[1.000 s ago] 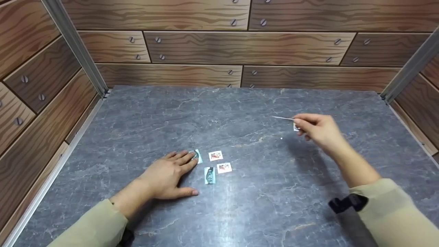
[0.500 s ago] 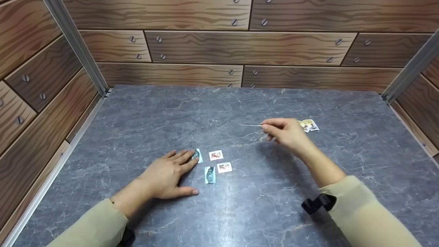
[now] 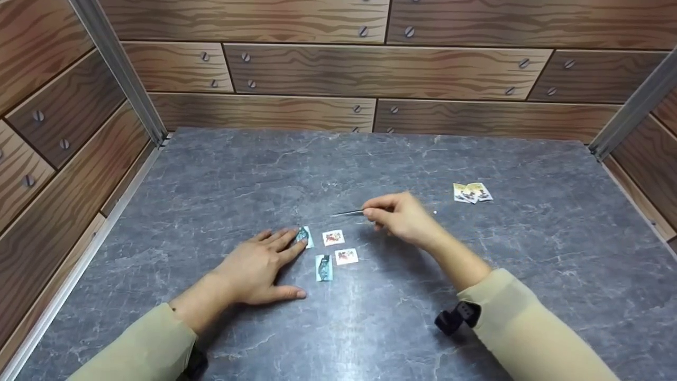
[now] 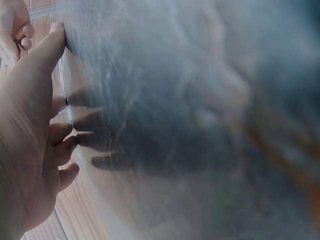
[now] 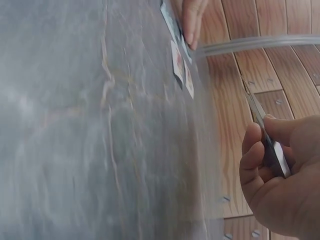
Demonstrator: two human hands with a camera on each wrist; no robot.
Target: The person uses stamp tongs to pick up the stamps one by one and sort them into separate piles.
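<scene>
My left hand (image 3: 256,267) lies flat on the table, fingers spread, its fingertips touching a teal stamp-like paper piece (image 3: 304,236). A second teal piece (image 3: 324,268) lies to the right of the thumb. Beside these are two white pieces with red prints, one farther back (image 3: 333,237) and one nearer (image 3: 346,256). Above the table, my right hand (image 3: 399,219) pinches metal tweezers (image 5: 272,142) between thumb and fingers. Their tips point left, behind the farther white piece, and appear to hold nothing. In the left wrist view the left hand (image 4: 30,115) hides the pieces.
Overlapping yellow-and-white paper pieces (image 3: 472,192) lie at the back right. A tiny white speck (image 3: 435,212) is on the grey marbled table (image 3: 254,174). Wood-patterned walls (image 3: 296,69) with metal corner posts stand at the back and sides.
My right hand has moved left and toward me with the tweezers, from the yellow-and-white pieces toward the group by the left hand. Those yellow pieces are now uncovered. The left hand stays in place.
</scene>
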